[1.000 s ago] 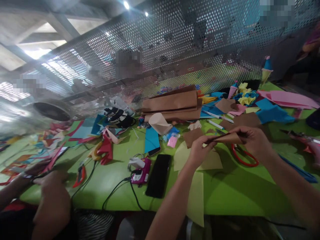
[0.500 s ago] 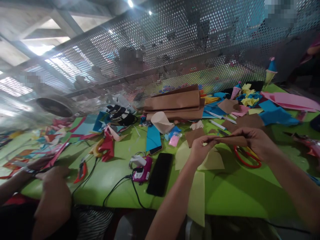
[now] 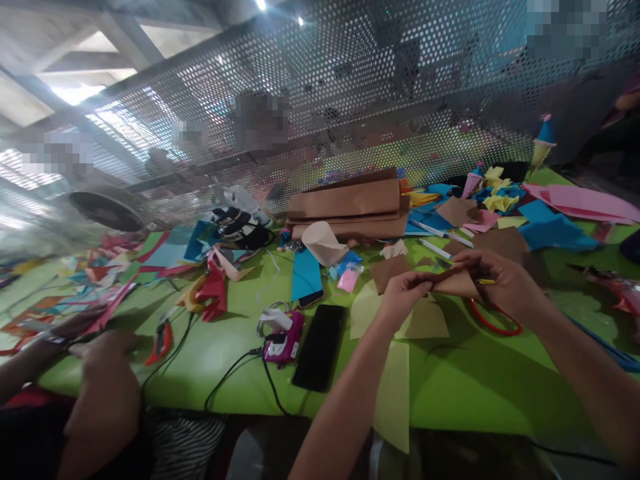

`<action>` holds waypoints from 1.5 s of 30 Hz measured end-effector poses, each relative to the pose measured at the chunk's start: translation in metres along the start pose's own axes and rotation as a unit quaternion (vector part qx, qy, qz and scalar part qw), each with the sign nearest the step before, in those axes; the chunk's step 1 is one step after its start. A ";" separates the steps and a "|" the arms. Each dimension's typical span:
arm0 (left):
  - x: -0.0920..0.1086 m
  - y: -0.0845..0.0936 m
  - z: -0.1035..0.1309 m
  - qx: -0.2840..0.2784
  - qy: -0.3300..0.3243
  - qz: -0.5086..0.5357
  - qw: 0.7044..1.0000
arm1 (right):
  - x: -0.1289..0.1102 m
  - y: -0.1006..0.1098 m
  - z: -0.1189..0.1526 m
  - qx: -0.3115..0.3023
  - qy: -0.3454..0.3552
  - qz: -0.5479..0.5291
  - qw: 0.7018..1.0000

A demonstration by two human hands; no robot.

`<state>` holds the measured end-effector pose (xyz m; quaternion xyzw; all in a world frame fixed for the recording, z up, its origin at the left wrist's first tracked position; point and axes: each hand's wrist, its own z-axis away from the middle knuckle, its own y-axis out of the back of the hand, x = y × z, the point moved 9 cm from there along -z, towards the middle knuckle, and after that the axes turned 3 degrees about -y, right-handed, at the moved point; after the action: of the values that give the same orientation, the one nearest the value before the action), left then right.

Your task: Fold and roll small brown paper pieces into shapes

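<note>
Between my two hands is a piece of brown paper (image 3: 457,285), held just above the green table. The fingers of my left hand (image 3: 404,292) pinch its left end. At the right end, my right hand (image 3: 500,277) grips the paper, which looks curled or folded. Red-handled scissors (image 3: 500,323) lie under and beside my right hand, their blades partly hidden. Below my left hand are cut pale yellow paper pieces (image 3: 423,320), and a brown paper square (image 3: 390,272) rests just behind it.
Left of my left arm lie a black phone (image 3: 320,347) and a magenta power adapter (image 3: 284,340) with cables. Folded brown sheets (image 3: 347,200) stand at the back before a perforated metal screen. Far left, a co-worker's hands (image 3: 103,343) rest among coloured papers, near orange-handled pliers (image 3: 161,341).
The brown paper has turned in my hands, so more of its broad face shows and its right side dips lower. My right hand has shifted its hold slightly.
</note>
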<state>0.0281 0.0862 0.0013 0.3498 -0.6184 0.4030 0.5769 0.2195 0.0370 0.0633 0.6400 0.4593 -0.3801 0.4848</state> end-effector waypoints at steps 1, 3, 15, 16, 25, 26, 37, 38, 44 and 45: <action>0.000 0.001 0.000 0.006 0.004 0.002 1.000 | -0.008 0.001 0.001 0.003 0.038 0.008 0.999; -0.001 0.002 -0.001 0.015 0.011 0.011 1.000 | -0.022 0.001 0.003 0.008 0.106 0.032 0.994; -0.008 0.013 0.000 0.069 0.037 0.028 0.997 | -0.039 -0.010 0.015 -0.020 0.216 0.141 0.966; -0.008 0.014 0.000 0.073 0.038 0.025 0.996 | -0.038 -0.012 0.015 -0.031 0.216 0.153 0.964; -0.004 0.004 0.001 0.043 0.035 0.102 0.993 | -0.019 -0.003 0.005 0.039 0.123 0.168 0.977; -0.002 0.003 0.002 0.038 0.031 0.101 0.994 | -0.013 -0.003 0.004 0.040 0.095 0.148 0.984; 0.008 -0.010 0.002 -0.030 -0.042 0.060 0.997 | 0.047 -0.010 0.005 0.049 -0.144 -0.137 0.979; 0.008 -0.010 0.001 -0.031 -0.046 0.061 0.997 | 0.046 -0.009 0.005 0.057 -0.143 -0.141 0.978; 0.007 -0.010 0.001 -0.022 -0.055 0.057 0.997 | 0.046 -0.010 0.005 0.066 -0.150 -0.160 0.973; 0.008 -0.010 0.002 -0.020 -0.056 0.055 0.997 | 0.048 -0.010 0.006 0.063 -0.152 -0.161 0.973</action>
<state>0.0356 0.0807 0.0098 0.3252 -0.6760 0.4018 0.5252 0.2232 0.0432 0.0148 0.5217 0.4522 -0.5742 0.4400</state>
